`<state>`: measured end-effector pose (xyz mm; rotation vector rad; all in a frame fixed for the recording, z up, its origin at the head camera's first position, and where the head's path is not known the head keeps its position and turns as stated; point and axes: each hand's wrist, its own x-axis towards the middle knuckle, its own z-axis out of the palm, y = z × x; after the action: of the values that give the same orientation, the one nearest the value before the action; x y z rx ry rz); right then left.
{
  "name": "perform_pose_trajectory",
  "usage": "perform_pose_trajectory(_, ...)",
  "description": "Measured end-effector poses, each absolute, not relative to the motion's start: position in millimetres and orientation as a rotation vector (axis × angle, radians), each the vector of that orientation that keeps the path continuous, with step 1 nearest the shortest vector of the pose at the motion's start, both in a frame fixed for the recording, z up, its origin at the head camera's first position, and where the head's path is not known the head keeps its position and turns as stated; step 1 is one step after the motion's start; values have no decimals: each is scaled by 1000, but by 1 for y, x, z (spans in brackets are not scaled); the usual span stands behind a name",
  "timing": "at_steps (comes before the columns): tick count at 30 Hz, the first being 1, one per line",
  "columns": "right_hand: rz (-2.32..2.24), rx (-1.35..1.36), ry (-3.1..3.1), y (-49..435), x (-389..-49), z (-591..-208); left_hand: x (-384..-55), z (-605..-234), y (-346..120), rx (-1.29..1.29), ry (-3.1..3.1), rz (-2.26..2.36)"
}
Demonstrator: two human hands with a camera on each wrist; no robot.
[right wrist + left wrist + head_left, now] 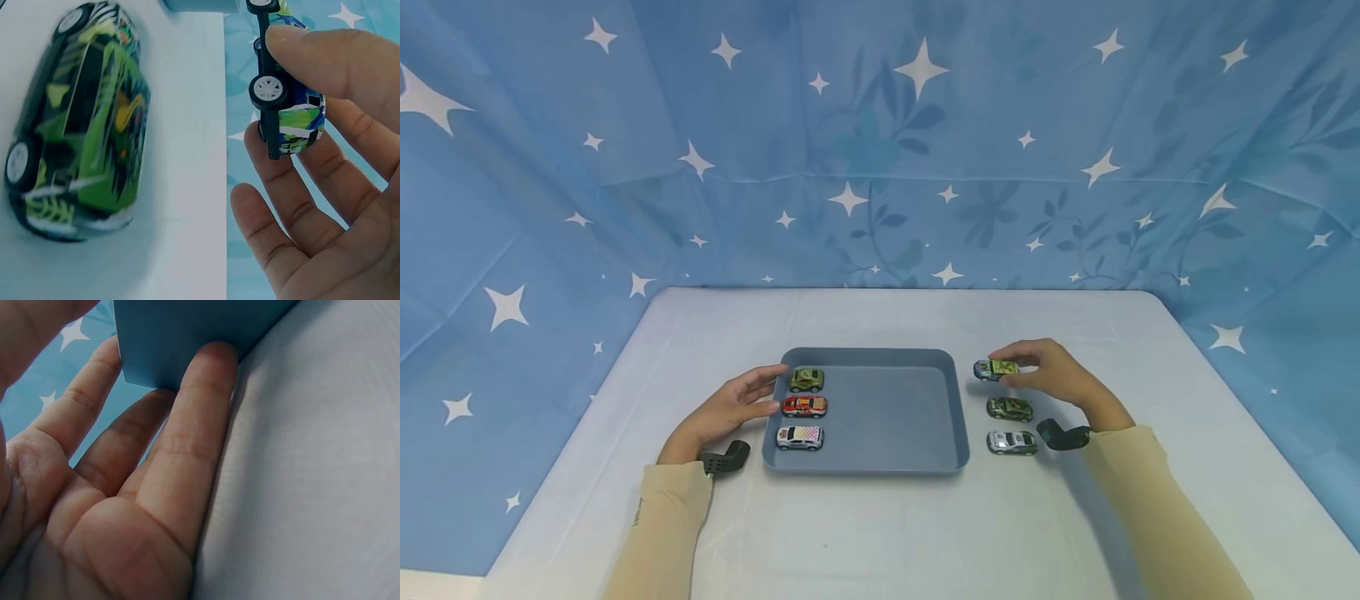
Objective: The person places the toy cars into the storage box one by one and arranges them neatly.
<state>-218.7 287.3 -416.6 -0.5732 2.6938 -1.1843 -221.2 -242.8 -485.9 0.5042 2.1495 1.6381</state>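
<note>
My right hand (pixel 1051 372) pinches a blue and green toy car (pixel 996 370) between thumb and fingers, just right of the tray. In the right wrist view the held car (pixel 294 119) shows its dark underside and white wheels. On the table below it stand a green camouflage toy car (pixel 1010 409) and a silver and green one (pixel 1012 442). My left hand (pixel 736 408) rests its extended fingers against the left side of the blue-grey tray (pixel 868 468). Inside, along that side, a green car (pixel 807 381), a red one (pixel 805 407) and a white one (pixel 800 438) form a column.
A white cloth covers the table (pixel 880 533). Behind it hangs a blue curtain (pixel 880 225) with white stars. Black wrist cameras, one on the left wrist (pixel 727 458) and one on the right (pixel 1063 435), stick out near the tray and the loose cars.
</note>
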Motion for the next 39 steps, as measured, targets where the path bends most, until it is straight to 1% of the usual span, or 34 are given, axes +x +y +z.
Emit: perform_pose_trajectory(39,-1213,-791,2678,245,-221,-414,-221,-486,-244,517,2143,1644)
